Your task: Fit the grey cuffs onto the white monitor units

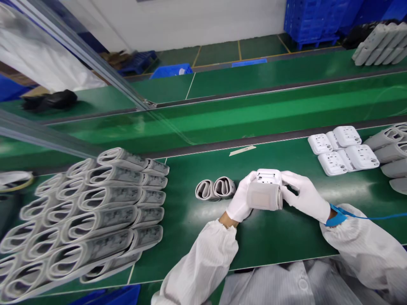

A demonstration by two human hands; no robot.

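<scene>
Between my two white-gloved hands is a wrist blood pressure monitor, its white body (269, 176) at the top and its rolled grey cuff (264, 196) below. My left hand (241, 199) grips the left side, with the fingers partly hidden behind the cuff. On the other side, my right hand (303, 195) holds the white body's edge with thumb and fingers. Two rolled grey cuffs (224, 187) lie on the green table just left of my left hand.
Stacked rolled cuffs (108, 216) fill the table's left side. White monitor bodies (332, 163) sit in a group at the right, beside more grey cuffs (392, 146). A blue wrist cord (375, 217) runs off right. A tape strip (242, 150) lies near the green conveyor (241, 112).
</scene>
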